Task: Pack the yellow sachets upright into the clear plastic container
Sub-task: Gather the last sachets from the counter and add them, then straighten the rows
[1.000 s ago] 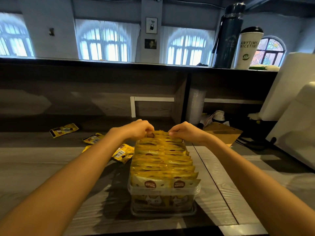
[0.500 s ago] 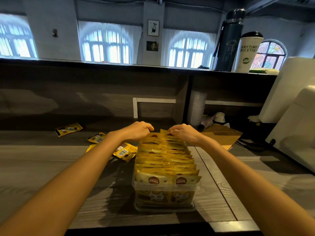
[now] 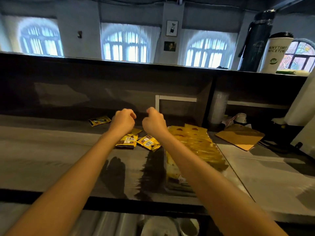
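Grip released on the clear plastic container; left hand and right hand, curled empty, hung over loose yellow sachets to its left.

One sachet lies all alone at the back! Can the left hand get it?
Probably yes: the left hand hovers just right of that lone sachet, seemingly holding nothing, with nothing lying between them.

We read "ANYTIME NICETIME" on the tall white paper cup with a black lid; the sachet print is illegible.
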`<state>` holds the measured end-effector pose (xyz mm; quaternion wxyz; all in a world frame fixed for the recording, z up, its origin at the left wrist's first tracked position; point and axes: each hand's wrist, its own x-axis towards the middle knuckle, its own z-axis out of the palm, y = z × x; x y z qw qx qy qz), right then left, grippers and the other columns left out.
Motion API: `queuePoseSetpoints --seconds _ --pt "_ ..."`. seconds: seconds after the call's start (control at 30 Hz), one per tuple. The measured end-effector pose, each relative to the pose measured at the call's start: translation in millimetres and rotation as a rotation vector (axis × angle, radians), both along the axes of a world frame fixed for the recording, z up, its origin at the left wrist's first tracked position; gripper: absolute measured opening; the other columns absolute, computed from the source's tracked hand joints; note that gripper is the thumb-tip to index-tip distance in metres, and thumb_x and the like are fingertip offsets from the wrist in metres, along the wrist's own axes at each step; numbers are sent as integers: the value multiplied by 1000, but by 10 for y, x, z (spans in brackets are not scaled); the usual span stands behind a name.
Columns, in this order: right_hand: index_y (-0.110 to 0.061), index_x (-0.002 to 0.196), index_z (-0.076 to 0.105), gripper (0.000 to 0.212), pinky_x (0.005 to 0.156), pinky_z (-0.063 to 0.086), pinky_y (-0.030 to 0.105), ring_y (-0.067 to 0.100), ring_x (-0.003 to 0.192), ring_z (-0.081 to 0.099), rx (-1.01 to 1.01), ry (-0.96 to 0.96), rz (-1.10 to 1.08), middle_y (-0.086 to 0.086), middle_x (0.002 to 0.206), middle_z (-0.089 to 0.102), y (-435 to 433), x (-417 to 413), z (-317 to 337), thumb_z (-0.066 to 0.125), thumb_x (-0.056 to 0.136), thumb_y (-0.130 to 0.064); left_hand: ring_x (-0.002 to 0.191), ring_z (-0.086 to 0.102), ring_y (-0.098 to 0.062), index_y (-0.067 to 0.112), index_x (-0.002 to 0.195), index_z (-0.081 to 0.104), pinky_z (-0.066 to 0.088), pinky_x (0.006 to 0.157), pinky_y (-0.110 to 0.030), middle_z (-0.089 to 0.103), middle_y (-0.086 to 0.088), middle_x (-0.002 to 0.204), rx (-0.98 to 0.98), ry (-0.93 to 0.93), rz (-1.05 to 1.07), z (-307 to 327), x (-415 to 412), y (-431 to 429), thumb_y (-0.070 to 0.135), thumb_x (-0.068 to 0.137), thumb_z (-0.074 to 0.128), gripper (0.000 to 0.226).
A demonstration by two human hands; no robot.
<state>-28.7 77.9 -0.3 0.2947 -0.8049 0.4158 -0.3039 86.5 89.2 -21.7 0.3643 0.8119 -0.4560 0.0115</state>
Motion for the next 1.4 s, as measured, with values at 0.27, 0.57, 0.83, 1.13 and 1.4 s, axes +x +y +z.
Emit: queuePoseSetpoints --seconds 0.27,0.57,0.83,1.13,1.4 --pt "-5 145 19 63 117 16 49 32 146 -1 126 328 -45 13 158 0 92 566 -835 51 91 -12 135 38 -28 8 139 39 32 111 -36 38 -16 147 416 19 -173 -752 414 268 7 93 45 47" --pt "-5 148 7 66 118 9 46 34 146 -7 129 548 -71 18 157 -2 -116 499 -1053 44 96 -17 144 21 -22 19 148 19 15 118 -47 20 -6 157 587 -148 -245 -915 459 251 15 99 29 51" --pt "-6 128 46 46 105 37 47 36 125 42 -158 579 -31 16 133 43 -13 445 -1041 56 89 -28 131 37 -33 24 143 29 25 109 -52 33 -13 144 640 -218 14 -907 574 516 53 93 35 58" --pt "-3 127 43 40 93 43 42 34 118 49 -287 783 36 17 126 55 58 370 -1026 47 94 -27 106 54 -34 5 118 51 43 80 -38 56 -19 115 550 -281 -55 -799 467 616 25 96 41 32" --pt "-3 120 48 35 82 50 32 29 107 59 -208 496 76 15 116 59 160 290 -797 59 87 -4 89 56 -25 12 100 60 44 70 -34 59 -10 94 150 26 33 -678 472 682 10 93 45 16"
